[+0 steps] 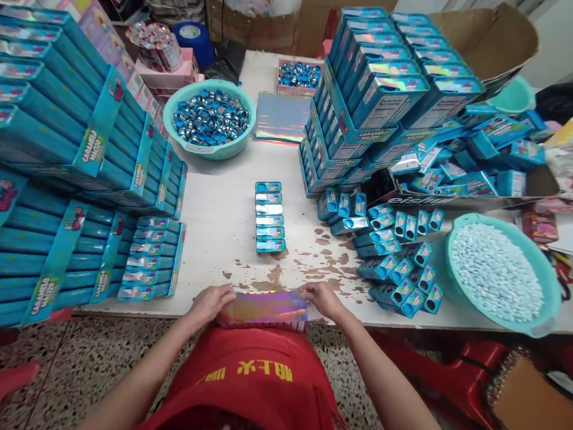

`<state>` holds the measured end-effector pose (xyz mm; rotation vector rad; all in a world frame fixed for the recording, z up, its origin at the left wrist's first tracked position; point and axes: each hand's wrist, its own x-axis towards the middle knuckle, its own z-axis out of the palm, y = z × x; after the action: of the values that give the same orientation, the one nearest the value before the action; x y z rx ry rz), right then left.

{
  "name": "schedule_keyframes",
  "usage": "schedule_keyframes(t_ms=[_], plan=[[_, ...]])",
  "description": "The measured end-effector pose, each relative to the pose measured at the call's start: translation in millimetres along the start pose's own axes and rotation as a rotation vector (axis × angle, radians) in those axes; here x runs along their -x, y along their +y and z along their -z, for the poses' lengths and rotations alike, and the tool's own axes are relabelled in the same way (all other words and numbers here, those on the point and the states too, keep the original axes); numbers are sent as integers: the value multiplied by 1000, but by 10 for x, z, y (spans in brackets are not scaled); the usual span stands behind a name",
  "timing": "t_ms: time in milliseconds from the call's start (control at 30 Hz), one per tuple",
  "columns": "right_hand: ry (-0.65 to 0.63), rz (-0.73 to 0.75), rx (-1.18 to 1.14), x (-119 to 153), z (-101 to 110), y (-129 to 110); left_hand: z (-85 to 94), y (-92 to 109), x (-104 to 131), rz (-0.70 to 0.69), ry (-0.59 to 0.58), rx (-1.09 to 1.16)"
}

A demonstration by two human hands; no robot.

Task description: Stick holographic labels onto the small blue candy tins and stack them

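Observation:
A shiny holographic sheet point(264, 309) lies across the table's front edge, close to my red apron. My left hand point(213, 301) pinches its left end with closed fingers. At the far right corner, my right hand point(323, 298) has its fingertips closed on the same sheet. Just beyond it stands a short row of several small blue boxes point(270, 217) with shiny tops, touched by neither hand. Farther back, more holographic sheets point(284, 116) lie flat in a stack.
Stacked blue display boxes point(91, 151) rise on the left, and others point(372, 95) at back right. A turquoise basin point(209, 151) holds blue-and-silver caps; another point(551, 312) holds white candies. Loose blue boxes point(402, 272) crowd the right, before a full carton point(473, 203).

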<state>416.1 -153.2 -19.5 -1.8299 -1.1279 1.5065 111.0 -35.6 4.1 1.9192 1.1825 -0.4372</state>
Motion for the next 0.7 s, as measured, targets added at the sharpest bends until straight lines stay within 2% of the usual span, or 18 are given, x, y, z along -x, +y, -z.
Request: schedule_keyframes(t_ms=[100,167,267,367,467,567,700], plan=[[-30,17,-47,-101,17,-38,91,51,-30,61,55,-62],[-49,9,-95,-150,39,-44,132,159,-61,49,143,-166],[-58,-20,-172,-182,64,-43,84,469,-179,-147,226,-208],[-55,-17,-181,-165,69,-49,-87,875,-407,-330,78,-85],[-39,-2,-138,-119,44,-51,-261,1171,-644,-315,-100,28],[61,45,11,-58,-9,-58,-332,1274,-762,-271,-149,66],[352,243,363,32,-99,-112,-290,1285,-740,-270,-125,63]])
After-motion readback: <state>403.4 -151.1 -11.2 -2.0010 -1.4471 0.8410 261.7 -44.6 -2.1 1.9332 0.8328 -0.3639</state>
